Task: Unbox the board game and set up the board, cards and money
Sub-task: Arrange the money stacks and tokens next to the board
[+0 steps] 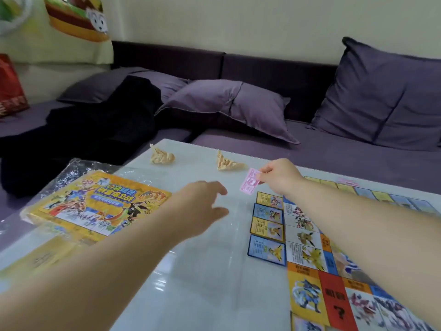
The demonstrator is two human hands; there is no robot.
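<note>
Nearest me, my left forearm [95, 271] runs up from the lower left corner to the left hand [202, 206], which is at mid-frame over bare glass table [202, 295]. Its fingers are spread and relaxed and grip nothing; I cannot tell whether they touch the glass.

Left of that hand lies a clear plastic wrapper [71, 170], crinkled at its far edge, with the flat yellow game pack [95, 206] inside it, printed side up.

My right hand [279, 175], right of centre, pinches a pink banknote [249, 183] by its right end between thumb and fingers. The note sticks out to the left of the grip, tilted, just above the top of a column of four cards [268, 225]. The cards lie face up, touching the left edge of the game board [334, 295], which is spread flat across the lower right of the frame under my right arm.

Beyond the hands sit two bits of crumpled paper [162, 156], well apart. Behind the table is a purple sofa [334, 149] with cushions [229, 103] and a black garment [107, 130].
</note>
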